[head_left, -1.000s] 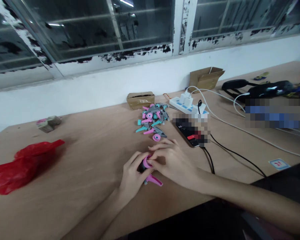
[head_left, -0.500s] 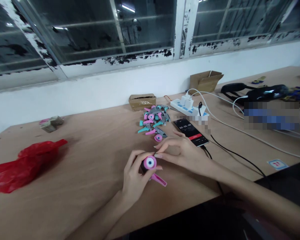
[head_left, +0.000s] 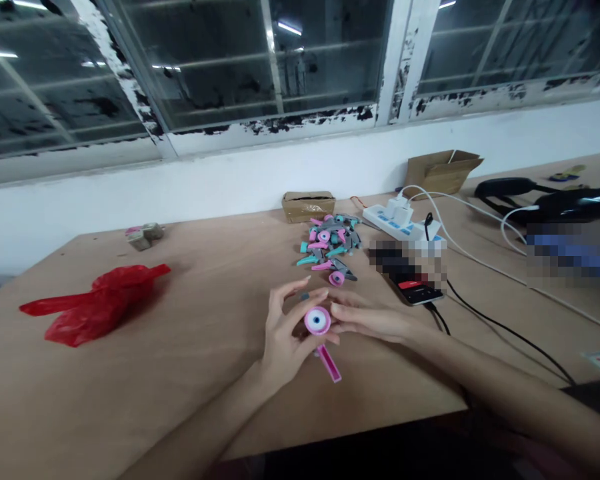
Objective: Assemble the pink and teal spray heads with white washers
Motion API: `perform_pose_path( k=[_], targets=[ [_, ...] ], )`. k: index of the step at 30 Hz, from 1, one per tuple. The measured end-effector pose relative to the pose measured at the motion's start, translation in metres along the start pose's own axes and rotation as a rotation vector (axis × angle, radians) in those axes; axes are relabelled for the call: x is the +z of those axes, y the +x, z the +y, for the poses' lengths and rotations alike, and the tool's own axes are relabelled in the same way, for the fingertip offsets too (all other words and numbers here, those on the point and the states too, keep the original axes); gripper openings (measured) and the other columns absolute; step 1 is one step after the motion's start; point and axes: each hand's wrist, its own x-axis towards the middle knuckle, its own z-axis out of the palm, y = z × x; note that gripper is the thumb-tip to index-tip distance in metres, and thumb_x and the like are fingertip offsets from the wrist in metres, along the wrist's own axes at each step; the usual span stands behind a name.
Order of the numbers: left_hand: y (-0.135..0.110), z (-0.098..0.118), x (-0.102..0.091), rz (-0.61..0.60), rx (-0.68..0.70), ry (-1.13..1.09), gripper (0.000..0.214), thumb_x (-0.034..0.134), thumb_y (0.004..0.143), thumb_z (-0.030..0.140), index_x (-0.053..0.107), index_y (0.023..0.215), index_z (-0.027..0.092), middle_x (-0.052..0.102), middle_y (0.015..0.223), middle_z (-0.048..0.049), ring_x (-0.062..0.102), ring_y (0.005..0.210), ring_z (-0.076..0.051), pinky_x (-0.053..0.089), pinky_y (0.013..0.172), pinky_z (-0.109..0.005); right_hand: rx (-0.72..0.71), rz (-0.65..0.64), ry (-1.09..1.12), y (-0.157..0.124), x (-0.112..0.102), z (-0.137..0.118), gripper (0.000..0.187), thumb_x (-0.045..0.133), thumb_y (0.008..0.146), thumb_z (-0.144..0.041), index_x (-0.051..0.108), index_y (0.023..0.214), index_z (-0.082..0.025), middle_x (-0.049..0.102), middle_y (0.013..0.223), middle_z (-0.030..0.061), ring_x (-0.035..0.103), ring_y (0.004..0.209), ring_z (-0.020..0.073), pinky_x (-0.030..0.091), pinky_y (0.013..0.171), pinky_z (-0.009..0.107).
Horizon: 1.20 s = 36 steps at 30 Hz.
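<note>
My left hand [head_left: 285, 333] grips a small pink plastic part [head_left: 319, 322] with a round head, a blue-and-white centre and a pink handle [head_left: 329, 363] that points down toward me. My right hand [head_left: 370, 319] lies just to its right, fingertips against the round head, fingers loosely curled. Behind both hands lies a pile of pink, teal and grey plastic parts [head_left: 330, 247] on the wooden table [head_left: 205, 320].
A red plastic bag [head_left: 97, 303] lies at the left. A phone [head_left: 413, 283] on a black cable sits right of the pile, with a white power strip [head_left: 400, 223] behind it. Two cardboard boxes [head_left: 307, 205] [head_left: 443, 170] stand by the wall. Black gear [head_left: 555, 197] lies far right.
The right hand has come off the pink part and now only touches its side. The left hand has turned the round head up toward me. The view has swung left.
</note>
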Motion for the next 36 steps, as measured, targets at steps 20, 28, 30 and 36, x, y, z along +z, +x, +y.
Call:
perform_pose_path(
  k=[20, 28, 30, 36],
  targets=[
    [0.018, 0.003, -0.003, -0.324, -0.472, -0.476, 0.031, 0.050, 0.082, 0.017, 0.063, 0.109, 0.024, 0.059, 0.120, -0.0056, 0.053, 0.112, -0.023, 0.041, 0.097, -0.041, -0.085, 0.196, -0.459, 0.003, -0.005, 0.017, 0.032, 0.047, 0.089, -0.041, 0.058, 0.107, -0.018, 0.063, 0.104, 0.0049, 0.058, 0.097, 0.0173, 0.043, 0.090, 0.034],
    [0.015, 0.001, 0.001, -0.353, -0.499, -0.455, 0.023, 0.050, 0.082, 0.014, 0.068, 0.094, 0.021, 0.056, 0.122, -0.0066, 0.054, 0.108, -0.022, 0.043, 0.093, -0.038, -0.119, 0.249, -0.335, 0.003, 0.000, 0.026, 0.032, 0.047, 0.089, -0.041, 0.059, 0.105, -0.017, 0.064, 0.100, 0.0052, 0.058, 0.097, 0.0179, 0.044, 0.087, 0.033],
    [0.015, 0.001, 0.001, -0.368, -0.513, -0.463, 0.023, 0.050, 0.082, 0.013, 0.068, 0.093, 0.021, 0.054, 0.124, -0.0060, 0.053, 0.109, -0.022, 0.041, 0.094, -0.037, -0.120, 0.271, -0.302, 0.003, 0.000, 0.028, 0.032, 0.049, 0.088, -0.042, 0.060, 0.104, -0.017, 0.064, 0.098, 0.0055, 0.058, 0.095, 0.0183, 0.044, 0.085, 0.033],
    [0.018, 0.007, 0.001, -0.389, -0.594, -0.593, 0.024, 0.052, 0.078, 0.015, 0.068, 0.094, 0.022, 0.049, 0.128, -0.0054, 0.050, 0.112, -0.022, 0.041, 0.094, -0.035, -0.156, 0.296, -0.248, 0.004, 0.001, 0.032, 0.026, 0.051, 0.087, -0.039, 0.060, 0.102, -0.019, 0.062, 0.098, 0.0041, 0.057, 0.093, 0.0170, 0.043, 0.084, 0.032]
  ],
)
